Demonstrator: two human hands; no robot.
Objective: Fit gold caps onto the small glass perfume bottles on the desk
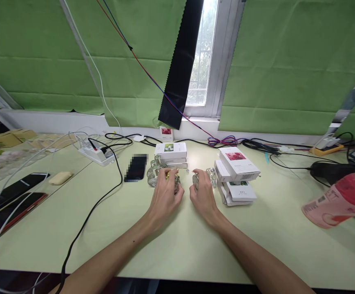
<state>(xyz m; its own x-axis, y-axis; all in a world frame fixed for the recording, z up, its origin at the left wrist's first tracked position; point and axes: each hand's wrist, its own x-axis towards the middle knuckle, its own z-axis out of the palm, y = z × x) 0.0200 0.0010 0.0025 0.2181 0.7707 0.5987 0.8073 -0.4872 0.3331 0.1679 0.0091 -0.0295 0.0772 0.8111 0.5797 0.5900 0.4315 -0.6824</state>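
From the head camera, our left hand (166, 195) clasped a small glass bottle (175, 184) on the table (177, 245); our right hand (202, 195) gripped another bottle (210, 176) (both upright, just beyond our fingertips).

Both forearms bare, no sleeves; left hand (165, 196), right hand (202, 197) ungloved.
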